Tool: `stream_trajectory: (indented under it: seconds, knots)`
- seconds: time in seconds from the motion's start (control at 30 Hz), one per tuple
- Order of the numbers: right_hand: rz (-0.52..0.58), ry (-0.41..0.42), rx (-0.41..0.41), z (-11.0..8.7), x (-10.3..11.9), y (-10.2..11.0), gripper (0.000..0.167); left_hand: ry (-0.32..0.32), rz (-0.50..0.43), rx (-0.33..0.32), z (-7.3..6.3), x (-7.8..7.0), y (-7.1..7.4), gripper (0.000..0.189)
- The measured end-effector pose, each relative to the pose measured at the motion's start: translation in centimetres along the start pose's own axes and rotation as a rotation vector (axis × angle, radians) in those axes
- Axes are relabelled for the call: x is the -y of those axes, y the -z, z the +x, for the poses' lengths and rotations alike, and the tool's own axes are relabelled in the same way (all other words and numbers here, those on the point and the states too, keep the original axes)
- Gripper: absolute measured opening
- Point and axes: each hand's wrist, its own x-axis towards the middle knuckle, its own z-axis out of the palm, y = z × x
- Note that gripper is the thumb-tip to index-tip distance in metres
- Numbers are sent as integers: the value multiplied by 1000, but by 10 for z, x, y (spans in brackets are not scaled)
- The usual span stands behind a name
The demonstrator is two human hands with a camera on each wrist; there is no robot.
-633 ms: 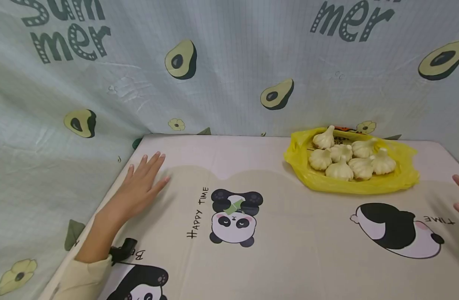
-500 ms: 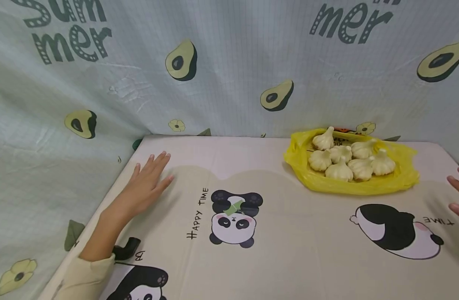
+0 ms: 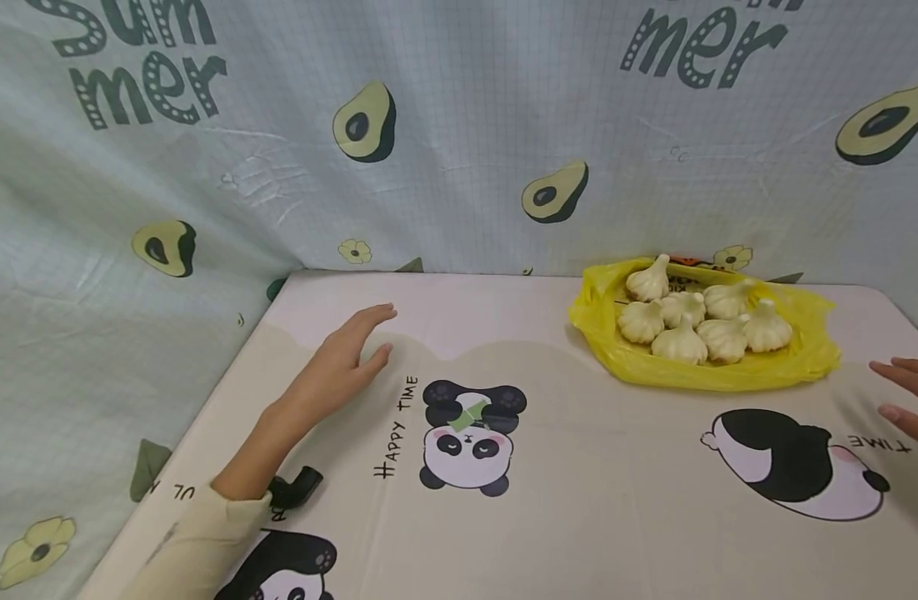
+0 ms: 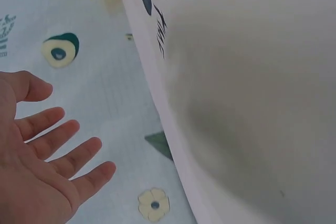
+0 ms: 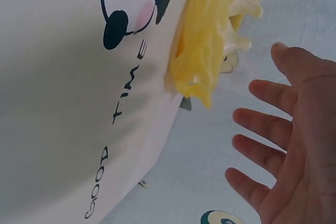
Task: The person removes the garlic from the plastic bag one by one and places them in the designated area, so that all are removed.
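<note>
At the back right of the table lies an opened yellow plastic bag [image 3: 800, 333] with several white garlic bulbs [image 3: 680, 342] in it. My left hand [image 3: 341, 358] hovers over the left part of the table, thumb apart from the fingers and nothing held. In the left wrist view the spread fingers of that left hand [image 4: 44, 150] show plainly. At the right edge of the head view, my right hand [image 3: 912, 396] is partly cut off, beside the bag. The right wrist view shows the right hand [image 5: 286, 135] with fingers spread and holding nothing, close to the bag [image 5: 202, 40].
A cloth printed with pandas [image 3: 466, 454] covers the table [image 3: 564, 517]. Behind and to the left hangs a curtain [image 3: 444, 125] with avocado prints. A black wrist camera [image 3: 296, 488] sits on my left wrist.
My left hand has moved right, toward the middle of the table, and turned more on its side. My right hand has come a little further left, toward the bag. The bag has stayed put.
</note>
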Motion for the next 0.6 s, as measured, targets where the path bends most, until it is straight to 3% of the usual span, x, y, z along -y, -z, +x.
stream_trajectory:
  seconds: [0.23, 0.6]
  knots:
    - [62, 31, -57, 2, 18, 4, 53, -71, -82, -10, 13, -16, -12, 45]
    - [93, 21, -36, 12, 18, 2, 45, -186, -146, -6, 33, -44, -25, 42]
